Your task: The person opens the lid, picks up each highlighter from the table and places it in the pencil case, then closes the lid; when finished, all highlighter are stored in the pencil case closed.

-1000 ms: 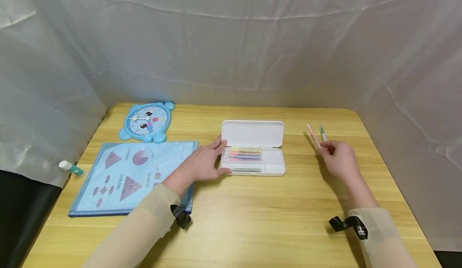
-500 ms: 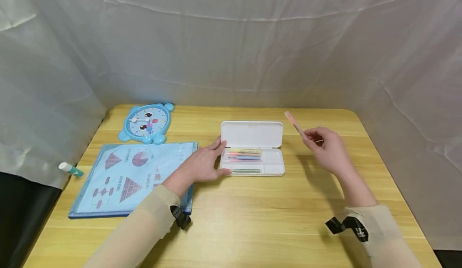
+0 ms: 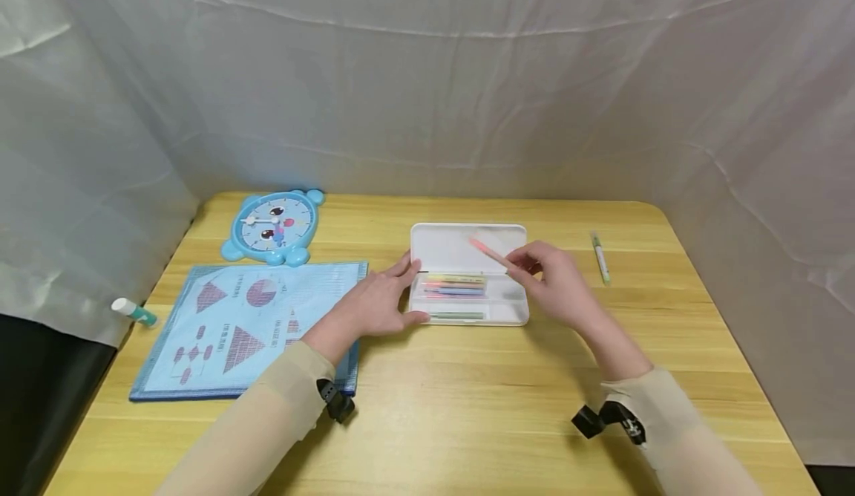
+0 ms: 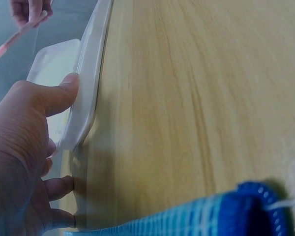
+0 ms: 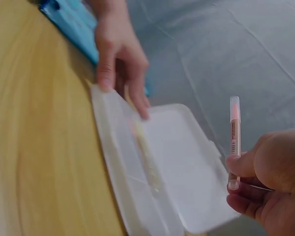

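A white pencil case (image 3: 508,310) lies open on the table, its lid (image 3: 441,246) tilted back. Several coloured pens (image 3: 454,286) lie in its left part, and a greenish stick-like item (image 3: 456,315) lies in the front compartment. My left hand (image 3: 374,301) holds the case by its left end, thumb at the front corner and fingers toward the back. My right hand (image 3: 551,281) pinches a pink highlighter (image 5: 234,132) by its lower end, capped tip up, above the right side of the case. A green pen (image 3: 600,258) lies on the table to the right.
A light-blue mesh folder (image 3: 247,325) with printed shapes lies at the left. Behind it is a blue toy clock (image 3: 275,223). A glue stick (image 3: 133,311) with a white cap lies at the table's left edge. Grey cloth (image 3: 427,110) hangs around the table.
My right hand has lifted the pink highlighter away from beside the green pen and carried it left to over the case. My left hand has stayed at the case.
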The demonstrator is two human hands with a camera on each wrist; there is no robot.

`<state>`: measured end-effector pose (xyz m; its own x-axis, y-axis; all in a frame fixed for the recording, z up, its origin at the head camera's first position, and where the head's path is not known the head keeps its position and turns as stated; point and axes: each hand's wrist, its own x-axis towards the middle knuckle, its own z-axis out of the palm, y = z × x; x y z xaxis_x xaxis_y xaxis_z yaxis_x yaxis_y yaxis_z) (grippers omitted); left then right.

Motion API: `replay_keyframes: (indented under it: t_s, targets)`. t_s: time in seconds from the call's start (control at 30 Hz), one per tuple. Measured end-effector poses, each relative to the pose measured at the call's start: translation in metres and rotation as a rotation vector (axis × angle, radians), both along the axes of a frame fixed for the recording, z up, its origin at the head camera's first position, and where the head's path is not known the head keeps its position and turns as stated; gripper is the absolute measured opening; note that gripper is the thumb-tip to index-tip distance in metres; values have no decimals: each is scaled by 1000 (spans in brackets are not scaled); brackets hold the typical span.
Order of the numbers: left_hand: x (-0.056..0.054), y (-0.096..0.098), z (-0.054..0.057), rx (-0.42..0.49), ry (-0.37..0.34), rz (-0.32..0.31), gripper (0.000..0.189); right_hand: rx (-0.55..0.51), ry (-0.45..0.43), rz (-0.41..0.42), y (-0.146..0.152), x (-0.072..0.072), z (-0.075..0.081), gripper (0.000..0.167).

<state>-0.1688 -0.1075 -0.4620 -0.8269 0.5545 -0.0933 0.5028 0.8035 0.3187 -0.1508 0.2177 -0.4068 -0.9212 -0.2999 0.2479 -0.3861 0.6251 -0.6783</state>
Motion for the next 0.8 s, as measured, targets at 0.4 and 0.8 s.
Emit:
replay_keyframes:
  t_s: [0.4, 0.8]
  targets:
    - [0, 0, -2, 10, -3, 4, 105, 104, -34, 171, -36, -6, -23, 10]
    - [-1, 0, -2, -4, 1, 6, 106, 174, -43, 200, -48, -5, -46, 9]
